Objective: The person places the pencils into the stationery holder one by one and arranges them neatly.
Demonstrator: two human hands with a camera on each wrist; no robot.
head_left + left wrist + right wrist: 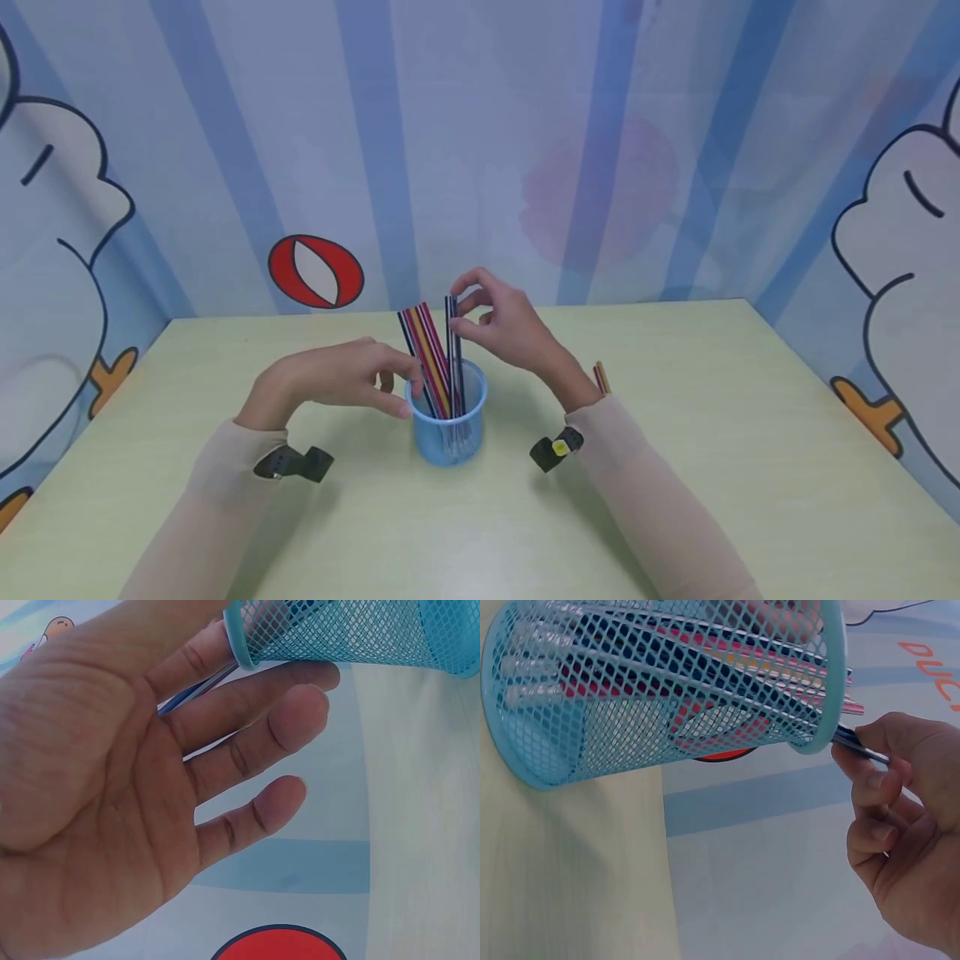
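A light blue mesh pen cup [448,442] stands upright on the table, holding several slim striped pencils [426,354] that lean to the left. Their lower ends look clear through the mesh in the right wrist view. My left hand [348,372] grips the cup's left rim between thumb and index finger; its other fingers [259,742] extend beside the cup. Above the rim, my right hand [504,321] pinches dark-and-white striped pencils [453,350] near their top ends with thumb and index finger. Their lower parts are inside the cup.
Behind my right wrist, a few red and orange sticks [602,377] show, partly hidden by the arm. The pale table [375,533] ends at a blue striped backdrop [480,150] with cartoon shapes. Both wrists wear dark straps with small cameras.
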